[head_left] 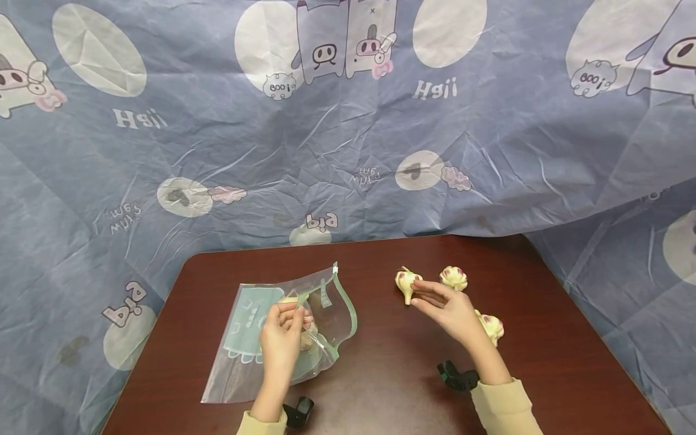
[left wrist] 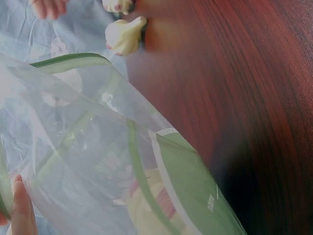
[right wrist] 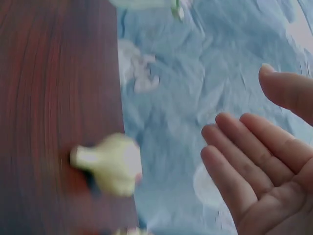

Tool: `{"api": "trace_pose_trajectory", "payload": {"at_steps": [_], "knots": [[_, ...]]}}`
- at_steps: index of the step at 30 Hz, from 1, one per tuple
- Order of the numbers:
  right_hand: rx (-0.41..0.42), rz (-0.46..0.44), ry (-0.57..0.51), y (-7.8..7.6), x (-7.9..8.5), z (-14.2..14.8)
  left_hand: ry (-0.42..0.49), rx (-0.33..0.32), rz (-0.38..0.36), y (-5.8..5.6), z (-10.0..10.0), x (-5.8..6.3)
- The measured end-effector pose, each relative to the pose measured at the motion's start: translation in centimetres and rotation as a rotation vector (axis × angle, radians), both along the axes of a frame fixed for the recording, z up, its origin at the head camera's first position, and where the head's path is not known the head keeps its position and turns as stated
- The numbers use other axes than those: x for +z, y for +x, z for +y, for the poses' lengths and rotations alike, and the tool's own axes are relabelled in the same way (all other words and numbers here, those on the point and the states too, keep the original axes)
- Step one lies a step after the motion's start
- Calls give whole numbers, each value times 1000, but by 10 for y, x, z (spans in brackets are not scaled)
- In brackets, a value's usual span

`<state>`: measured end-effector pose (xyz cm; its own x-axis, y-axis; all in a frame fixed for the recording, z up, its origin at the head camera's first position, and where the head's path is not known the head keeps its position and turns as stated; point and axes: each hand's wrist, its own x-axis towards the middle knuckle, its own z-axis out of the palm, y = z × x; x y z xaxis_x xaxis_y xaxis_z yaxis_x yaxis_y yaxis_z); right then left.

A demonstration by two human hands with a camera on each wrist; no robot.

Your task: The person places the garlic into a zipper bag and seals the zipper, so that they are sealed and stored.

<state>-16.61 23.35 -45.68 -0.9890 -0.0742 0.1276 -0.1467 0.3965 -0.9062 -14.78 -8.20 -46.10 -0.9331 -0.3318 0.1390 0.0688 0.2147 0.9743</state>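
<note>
My left hand (head_left: 284,329) pinches the green-edged mouth of a clear zip bag (head_left: 225,380), and the bag's mouth gapes to the right. Inside it, a whitish garlic bulb with purple marks (left wrist: 154,205) shows through the plastic in the left wrist view. My right hand (head_left: 448,311) hovers near a pale garlic bulb (head_left: 405,283), its fingers extended and thumb apart. In the right wrist view the palm is bare, and that bulb (right wrist: 115,164) lies apart from the fingers.
Two more garlic bulbs lie on the brown table (head_left: 391,368): one behind the right hand (head_left: 454,278), another beside the right wrist (head_left: 492,326). A blue patterned cloth (head_left: 348,133) hangs behind the table. Black wrist devices (head_left: 458,377) sit by both wrists.
</note>
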Motion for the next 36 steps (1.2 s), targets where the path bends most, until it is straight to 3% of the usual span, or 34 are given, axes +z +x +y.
{"api": "trace_pose_trajectory", "payload": {"at_steps": [8, 14, 23, 28, 36], "knots": [[-233, -12, 272, 22, -9, 48, 10, 7, -2, 0, 0, 0], [-336, -91, 364, 36, -23, 79, 16, 8, 3, 0, -1, 1], [-296, -273, 422, 41, -58, 101, 25, 8, 4, 2, -1, 3], [-319, -313, 406, 42, -72, 102, 33, 10, 2, 1, -1, 3], [-355, -336, 402, 40, -80, 99, 40, 12, 1, 1, -3, 2]]}}
